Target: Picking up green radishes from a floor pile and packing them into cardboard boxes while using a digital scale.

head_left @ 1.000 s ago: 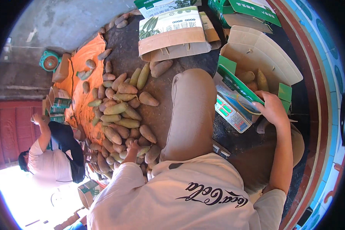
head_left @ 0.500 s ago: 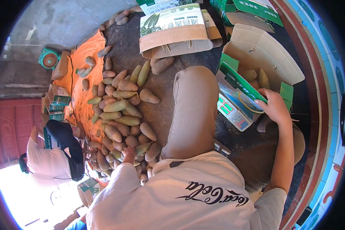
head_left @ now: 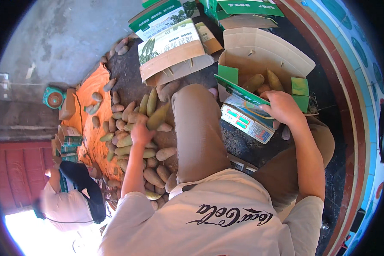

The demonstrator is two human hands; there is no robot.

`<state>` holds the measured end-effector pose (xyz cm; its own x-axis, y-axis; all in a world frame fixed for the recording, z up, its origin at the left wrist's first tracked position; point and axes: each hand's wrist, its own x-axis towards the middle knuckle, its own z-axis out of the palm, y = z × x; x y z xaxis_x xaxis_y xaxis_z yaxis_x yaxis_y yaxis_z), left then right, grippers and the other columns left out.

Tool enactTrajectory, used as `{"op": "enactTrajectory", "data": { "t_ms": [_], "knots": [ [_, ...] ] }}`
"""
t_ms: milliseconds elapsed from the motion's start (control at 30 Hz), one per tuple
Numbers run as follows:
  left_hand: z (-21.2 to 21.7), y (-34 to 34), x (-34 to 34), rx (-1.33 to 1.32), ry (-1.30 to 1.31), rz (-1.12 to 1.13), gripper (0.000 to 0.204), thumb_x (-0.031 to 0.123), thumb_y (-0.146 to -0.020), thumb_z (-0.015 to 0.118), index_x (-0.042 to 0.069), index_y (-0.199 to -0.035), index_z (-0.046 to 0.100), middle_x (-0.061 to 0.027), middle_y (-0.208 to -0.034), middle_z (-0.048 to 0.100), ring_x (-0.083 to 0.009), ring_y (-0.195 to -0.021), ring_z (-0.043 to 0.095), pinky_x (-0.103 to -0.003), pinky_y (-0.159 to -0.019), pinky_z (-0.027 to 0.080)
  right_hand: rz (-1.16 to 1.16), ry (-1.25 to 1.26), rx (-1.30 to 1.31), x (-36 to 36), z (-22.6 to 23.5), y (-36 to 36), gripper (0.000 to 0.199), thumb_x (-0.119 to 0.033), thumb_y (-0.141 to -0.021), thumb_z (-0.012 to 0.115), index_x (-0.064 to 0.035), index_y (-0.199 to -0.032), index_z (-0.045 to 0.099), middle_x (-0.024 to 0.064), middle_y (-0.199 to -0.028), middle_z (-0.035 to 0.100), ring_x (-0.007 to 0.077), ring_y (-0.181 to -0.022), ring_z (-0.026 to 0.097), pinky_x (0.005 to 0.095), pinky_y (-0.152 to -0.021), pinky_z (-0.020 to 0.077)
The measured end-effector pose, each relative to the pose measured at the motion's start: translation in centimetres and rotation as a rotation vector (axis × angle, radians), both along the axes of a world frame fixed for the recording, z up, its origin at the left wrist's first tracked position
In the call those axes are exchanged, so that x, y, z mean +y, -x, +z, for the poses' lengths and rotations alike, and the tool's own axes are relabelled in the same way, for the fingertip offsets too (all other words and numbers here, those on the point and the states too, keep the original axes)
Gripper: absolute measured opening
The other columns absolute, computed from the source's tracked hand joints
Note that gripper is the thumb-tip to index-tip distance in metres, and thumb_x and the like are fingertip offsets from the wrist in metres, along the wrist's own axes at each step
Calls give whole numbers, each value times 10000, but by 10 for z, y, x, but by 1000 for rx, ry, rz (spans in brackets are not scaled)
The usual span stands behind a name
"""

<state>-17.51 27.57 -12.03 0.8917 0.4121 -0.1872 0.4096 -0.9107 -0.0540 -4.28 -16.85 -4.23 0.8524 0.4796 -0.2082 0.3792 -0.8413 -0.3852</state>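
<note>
My left hand (head_left: 141,134) is closed around the end of a long green radish (head_left: 158,117), slightly blurred, held over the pile of radishes (head_left: 131,128) on the floor. At my right, my right hand (head_left: 282,106) grips the green front flap (head_left: 243,94) of an open cardboard box (head_left: 266,51). A few radishes (head_left: 274,80) lie inside that box. It rests on a white digital scale (head_left: 248,123) with lit green readouts, partly hidden beneath it.
A white and green carton (head_left: 175,49) lies ahead, with more green boxes (head_left: 243,8) behind. An orange sheet (head_left: 87,128) runs beside the pile. At the left, another person (head_left: 70,205) bends near stacked boxes (head_left: 68,138). A tiled wall (head_left: 358,55) curves along the right.
My left hand has moved forward from the near part of the pile and now holds a radish. My right hand still grips the flap, now tilted further outward.
</note>
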Motion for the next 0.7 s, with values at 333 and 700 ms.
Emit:
{"op": "enactTrajectory", "data": {
  "t_ms": [333, 700],
  "knots": [
    [143, -164, -171, -694, 189, -1009, 496, 139, -563, 743, 80, -1028, 580, -102, -848, 582, -300, -849, 555, -396, -793, 416, 38, 10, -46, -3, -5, 2, 299, -267, -758, 618, -40, -953, 623, 168, -888, 631, 319, -868, 600, 411, -779, 472],
    [75, -151, -110, -602, 499, -588, 293, 95, -741, 654, 48, -1027, 615, -132, -930, 616, -241, -853, 602, -331, -781, 463, 24, 24, -2, -2, -1, -1, 314, -261, -758, 607, -33, -974, 624, 182, -905, 630, 319, -872, 601, 402, -789, 474]
  ]
}}
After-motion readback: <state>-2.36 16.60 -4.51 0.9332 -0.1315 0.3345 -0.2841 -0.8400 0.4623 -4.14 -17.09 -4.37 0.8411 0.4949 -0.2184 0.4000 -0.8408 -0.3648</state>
